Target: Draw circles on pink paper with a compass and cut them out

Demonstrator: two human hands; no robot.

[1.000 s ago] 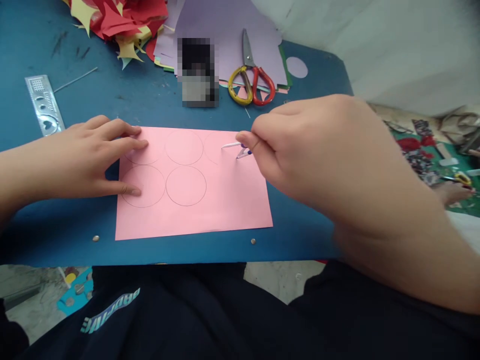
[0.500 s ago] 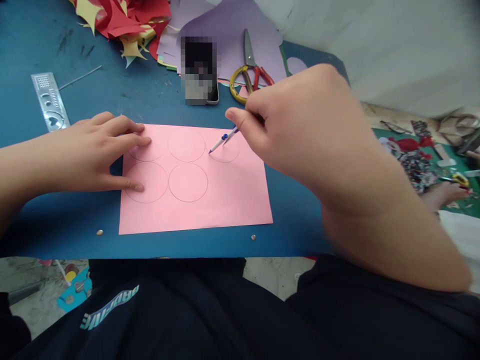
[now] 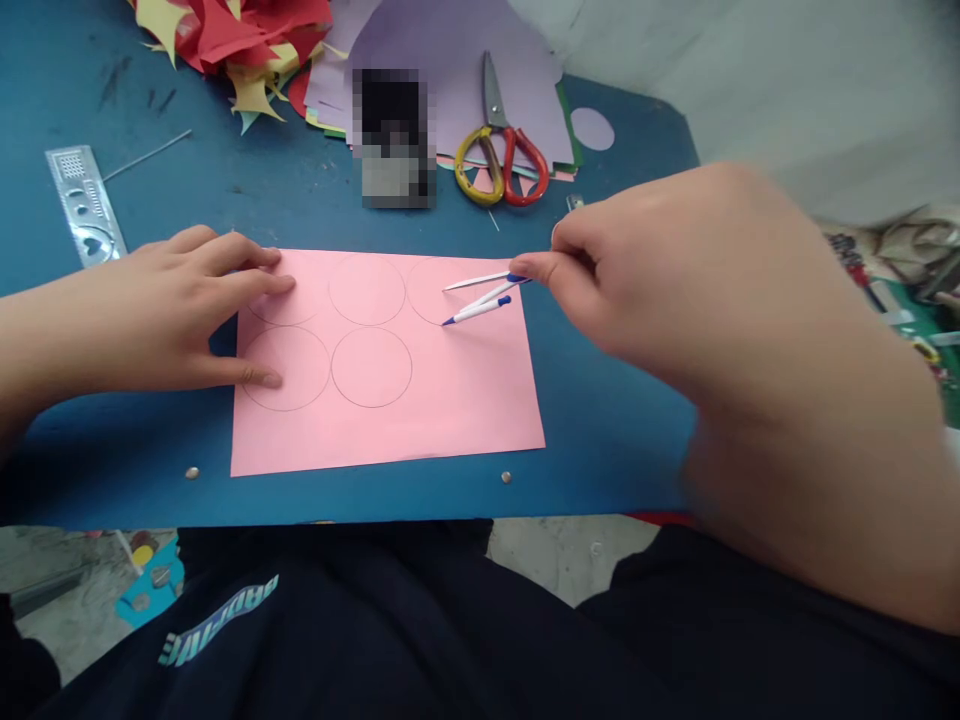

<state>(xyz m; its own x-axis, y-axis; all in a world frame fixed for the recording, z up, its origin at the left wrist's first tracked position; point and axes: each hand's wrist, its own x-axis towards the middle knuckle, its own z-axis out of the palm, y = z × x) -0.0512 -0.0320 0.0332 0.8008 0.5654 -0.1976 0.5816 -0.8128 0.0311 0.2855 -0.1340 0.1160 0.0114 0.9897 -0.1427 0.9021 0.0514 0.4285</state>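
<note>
A pink sheet of paper point(image 3: 450, 410) lies on the blue table, with several pencil circles drawn on it in two rows. My left hand point(image 3: 187, 310) rests over the sheet's left side, fingers spread and pressing it flat. Between the thumb and fingers of my right hand point(image 3: 637, 270) is the top of a white and blue compass point(image 3: 487, 297). The compass leans to the right, its needle and pencil legs down at the upper right circle. That circle's right side shows only faintly.
Behind the sheet lie scissors point(image 3: 502, 165) with yellow and red handles, a pixelated phone-like object point(image 3: 394, 140) and purple paper point(image 3: 457, 60). Red and yellow paper scraps point(image 3: 240, 40) pile at the back left. A metal stencil ruler point(image 3: 86, 205) is left. A wall point(image 3: 787, 90) stands at the right.
My right hand has moved right and slightly down, tilting the compass over. Its pencil leg has swung along the lower part of the upper right circle. My left hand stays on the sheet.
</note>
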